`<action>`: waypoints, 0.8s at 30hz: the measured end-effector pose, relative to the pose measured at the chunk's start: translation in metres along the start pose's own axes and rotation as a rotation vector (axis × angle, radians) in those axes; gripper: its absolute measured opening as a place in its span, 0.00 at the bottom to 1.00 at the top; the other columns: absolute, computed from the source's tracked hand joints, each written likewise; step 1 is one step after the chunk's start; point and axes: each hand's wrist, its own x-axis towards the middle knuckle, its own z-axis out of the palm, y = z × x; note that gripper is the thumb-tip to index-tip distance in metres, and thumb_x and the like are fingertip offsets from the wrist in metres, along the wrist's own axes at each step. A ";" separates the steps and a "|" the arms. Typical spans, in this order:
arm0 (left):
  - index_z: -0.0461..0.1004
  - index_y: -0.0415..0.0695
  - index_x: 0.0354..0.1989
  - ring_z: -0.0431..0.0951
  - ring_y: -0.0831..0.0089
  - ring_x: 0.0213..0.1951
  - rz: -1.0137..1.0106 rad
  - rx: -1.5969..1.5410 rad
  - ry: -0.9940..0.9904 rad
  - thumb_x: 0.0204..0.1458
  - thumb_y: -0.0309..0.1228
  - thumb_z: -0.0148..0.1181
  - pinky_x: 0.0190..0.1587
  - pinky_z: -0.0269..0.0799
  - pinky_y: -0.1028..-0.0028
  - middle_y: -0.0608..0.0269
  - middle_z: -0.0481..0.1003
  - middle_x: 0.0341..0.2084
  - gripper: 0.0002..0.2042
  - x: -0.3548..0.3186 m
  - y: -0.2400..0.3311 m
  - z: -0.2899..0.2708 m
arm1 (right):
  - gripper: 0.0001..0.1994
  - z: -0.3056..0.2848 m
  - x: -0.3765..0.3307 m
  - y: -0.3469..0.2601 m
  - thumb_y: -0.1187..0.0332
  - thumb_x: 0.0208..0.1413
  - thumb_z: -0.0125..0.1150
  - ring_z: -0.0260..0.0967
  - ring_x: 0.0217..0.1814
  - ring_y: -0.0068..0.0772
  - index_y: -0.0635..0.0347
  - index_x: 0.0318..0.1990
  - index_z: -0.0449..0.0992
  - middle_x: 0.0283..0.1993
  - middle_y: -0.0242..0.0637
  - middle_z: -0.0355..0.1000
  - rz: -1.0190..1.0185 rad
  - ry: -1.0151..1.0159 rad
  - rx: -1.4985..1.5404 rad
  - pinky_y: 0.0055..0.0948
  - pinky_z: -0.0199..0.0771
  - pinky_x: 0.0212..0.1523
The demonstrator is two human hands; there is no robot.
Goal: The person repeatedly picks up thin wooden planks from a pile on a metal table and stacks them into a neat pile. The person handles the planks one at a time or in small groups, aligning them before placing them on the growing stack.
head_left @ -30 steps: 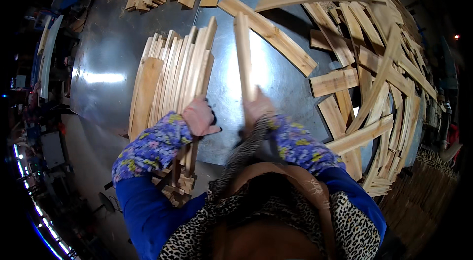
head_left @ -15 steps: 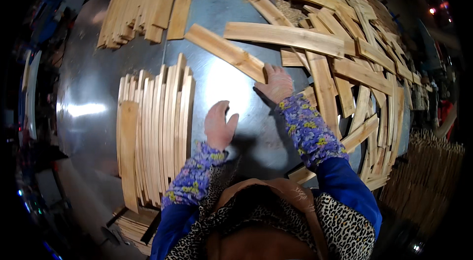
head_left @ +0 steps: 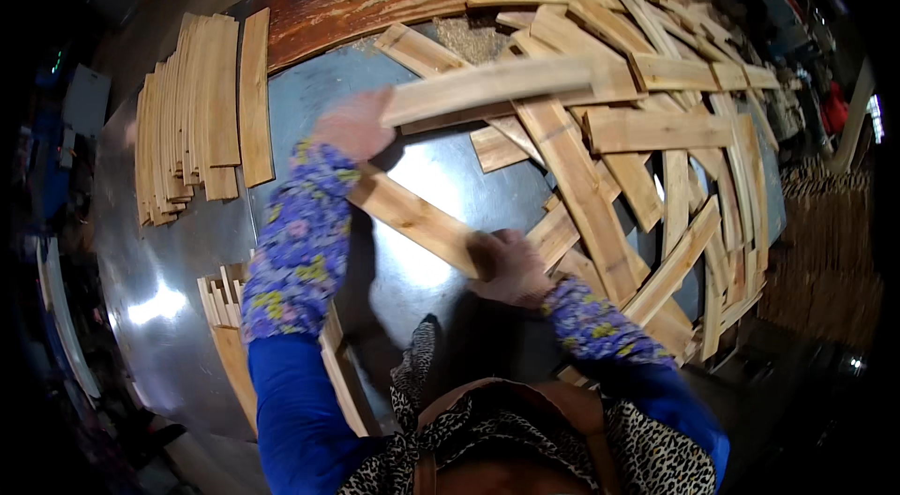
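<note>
My left hand (head_left: 354, 125) grips the left end of a pale wooden board (head_left: 487, 87), blurred by motion and raised a little over the metal table. A second wooden board (head_left: 417, 218) runs slantwise below it, with a brown knot; its near right end is in my right hand (head_left: 514, 270), the fingers closed around that end. The far left end of this second board passes under my left wrist. My left forearm partly hides a row of boards standing on edge (head_left: 225, 293) at the lower left.
A loose, crossed heap of boards (head_left: 670, 129) covers the table's right side. Neatly stacked boards (head_left: 192, 111) stand at the far left, one board (head_left: 254, 97) beside them. A worn reddish-brown wooden panel (head_left: 319, 3) lies at the back, with sawdust (head_left: 469, 40) near it.
My left hand has reached forward and taken the end of the upper board, lifting it slightly. My right hand has closed on the slanted board. The whole view has shifted with my head.
</note>
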 end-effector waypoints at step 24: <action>0.71 0.35 0.72 0.75 0.47 0.69 -0.051 -0.586 0.100 0.69 0.47 0.58 0.72 0.69 0.58 0.39 0.72 0.71 0.32 -0.224 0.110 0.180 | 0.52 -0.091 -0.125 0.088 0.53 0.40 0.83 0.72 0.68 0.63 0.54 0.75 0.62 0.64 0.59 0.72 0.412 0.232 -0.361 0.53 0.75 0.68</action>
